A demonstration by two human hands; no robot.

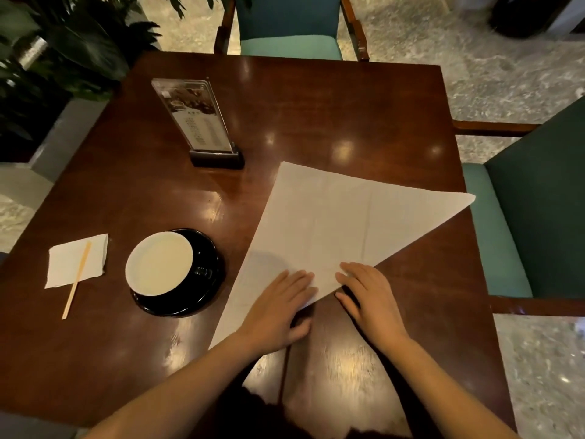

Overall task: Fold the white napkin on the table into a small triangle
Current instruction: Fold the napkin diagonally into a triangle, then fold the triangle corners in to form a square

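Note:
The white napkin [332, 223] lies flat on the dark wooden table [316, 106] as one large triangle. Its long folded edge runs from the right tip at the table's right side down to the near left. My left hand [278, 312] rests palm down on that edge, fingers spread and flat. My right hand [370, 299] lies palm down beside it, fingertips on the napkin's edge and the rest of the hand on bare wood. Neither hand grips the paper; both press on it.
A black saucer with a white cup [164, 267] stands just left of the napkin. Further left lies a small folded napkin with a wooden stirrer [77, 270]. A menu stand [202, 122] stands behind. Green chairs [519, 217] flank the right and far sides.

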